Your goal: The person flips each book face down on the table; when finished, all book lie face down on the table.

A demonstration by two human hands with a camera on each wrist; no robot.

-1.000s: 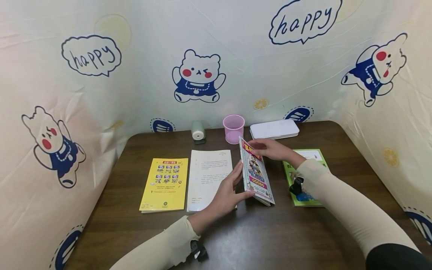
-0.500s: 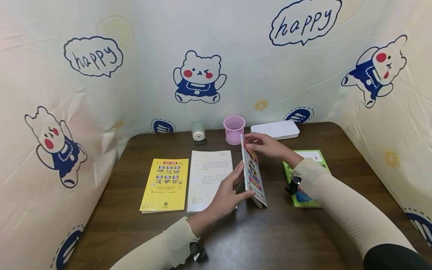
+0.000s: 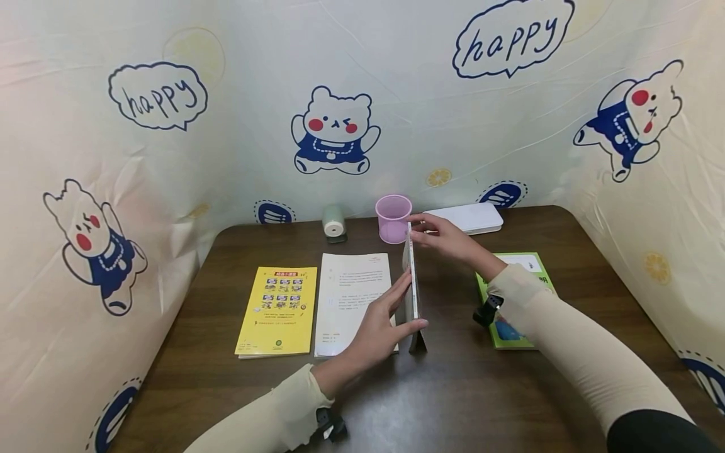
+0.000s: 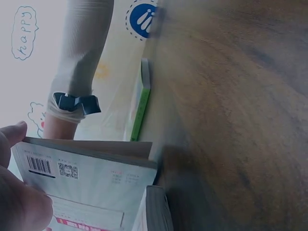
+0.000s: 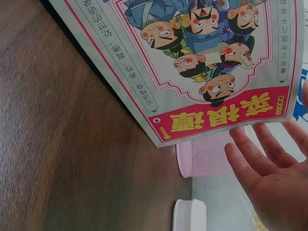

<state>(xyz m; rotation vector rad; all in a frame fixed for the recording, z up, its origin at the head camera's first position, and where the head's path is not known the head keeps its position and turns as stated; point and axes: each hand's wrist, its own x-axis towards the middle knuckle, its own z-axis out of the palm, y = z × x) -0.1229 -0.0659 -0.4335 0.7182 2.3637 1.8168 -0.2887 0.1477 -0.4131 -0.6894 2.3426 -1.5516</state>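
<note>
A comic-style book [image 3: 414, 283] stands upright, edge-on in the head view, its lower edge close over the table. My left hand [image 3: 368, 330] holds it from the left, thumb at the near upper edge and fingers against the back cover, where a barcode [image 4: 38, 164] shows in the left wrist view. At the far upper corner my right hand [image 3: 444, 239] grips with fingertips and thumb. The right wrist view shows the front cover's red title band [image 5: 216, 115] beside the right fingers. Just left of the book lies a white printed booklet [image 3: 345, 302], partly under my left hand.
A yellow book [image 3: 277, 327] lies at the left. Under my right forearm is a green book [image 3: 512, 343]. Along the back stand a pale green device [image 3: 333, 220] with a round white front, a pink mesh cup [image 3: 392, 220] and a flat white case [image 3: 470, 218].
The book has swung from leaning, front cover showing, to upright and edge-on. My right hand has shifted slightly left and farther back with its top corner; my left hand stays nearly in place.
</note>
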